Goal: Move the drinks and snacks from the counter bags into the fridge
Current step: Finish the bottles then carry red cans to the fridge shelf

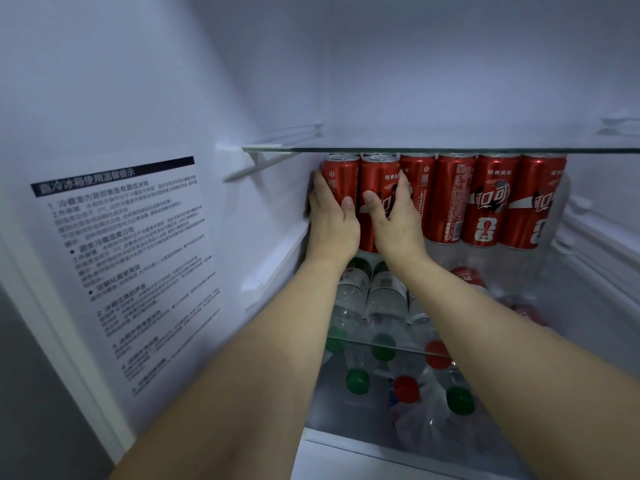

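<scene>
Looking into the open fridge (263, 81), I see both of my arms reaching to the middle shelf, which holds a row of upright red cans. My left hand (330, 216) wraps the leftmost can (341, 181): thumb on its front, fingers curled round its left side by the fridge wall. My right hand (394, 216) grips the second can (377, 188), just beside the first, with the thumb on the can's face and the fingers reaching up its right side, in the gap before the third can (417, 181). Both held cans stand upright at the front left corner of the shelf, and I can make out more can tops right behind them. To the right, three more cans (495, 199) stand side by side, touching or nearly so, the last one cut off by the frame edge. All of them sit just under the glass shelf (450, 150) above; I see nothing lying on that pane.

Below the cans, the next level holds clear plastic bottles (384, 299) laid on their sides, caps toward me. Below that, more bottles with green caps (357, 382) and red caps (406, 389) lie piled in the bottom space.

On the left inner wall is a printed label (128, 271) with dense text.
</scene>
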Action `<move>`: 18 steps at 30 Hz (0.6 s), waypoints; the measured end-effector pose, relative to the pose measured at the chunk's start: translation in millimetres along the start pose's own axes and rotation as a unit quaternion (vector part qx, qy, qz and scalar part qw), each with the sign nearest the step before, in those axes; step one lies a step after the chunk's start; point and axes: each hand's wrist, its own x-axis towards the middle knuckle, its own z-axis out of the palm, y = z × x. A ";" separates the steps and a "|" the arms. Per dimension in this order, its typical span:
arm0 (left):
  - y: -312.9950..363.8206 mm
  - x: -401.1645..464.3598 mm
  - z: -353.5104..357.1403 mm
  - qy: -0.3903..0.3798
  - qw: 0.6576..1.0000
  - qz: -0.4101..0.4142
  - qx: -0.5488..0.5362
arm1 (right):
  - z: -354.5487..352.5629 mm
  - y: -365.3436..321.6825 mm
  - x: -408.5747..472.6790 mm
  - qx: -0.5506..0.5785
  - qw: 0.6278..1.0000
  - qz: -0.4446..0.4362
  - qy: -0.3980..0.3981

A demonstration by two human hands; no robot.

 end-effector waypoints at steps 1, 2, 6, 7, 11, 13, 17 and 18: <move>0.0 0.0 0.2 0.002 1.000 0.001 0.004 | -0.3 -0.1 0.4 -0.001 1.000 0.000 0.000; 0.1 -0.1 0.4 0.003 1.000 0.003 0.009 | -0.3 0.3 0.8 -0.003 1.000 0.001 0.000; 2.7 -1.4 -1.2 0.018 1.000 0.014 0.020 | 0.1 2.6 1.0 -0.012 1.000 0.009 0.001; 3.9 -1.4 -1.8 0.030 0.999 0.022 0.024 | 0.2 2.7 1.1 -0.013 1.000 0.010 0.002; 6.0 -2.0 -3.0 0.062 0.997 0.042 0.037 | 0.9 3.5 1.1 -0.013 1.000 0.009 0.003; 6.0 -2.2 -2.8 0.062 0.996 0.047 0.037 | 0.8 3.1 0.8 -0.012 1.000 0.011 0.004; 6.0 -2.1 -2.9 0.062 0.996 0.053 0.041 | 0.5 1.5 0.5 -0.014 1.000 0.024 -0.001; 6.4 -2.4 -2.8 0.064 0.996 0.053 0.043 | -0.1 0.9 0.5 -0.014 0.999 0.031 -0.006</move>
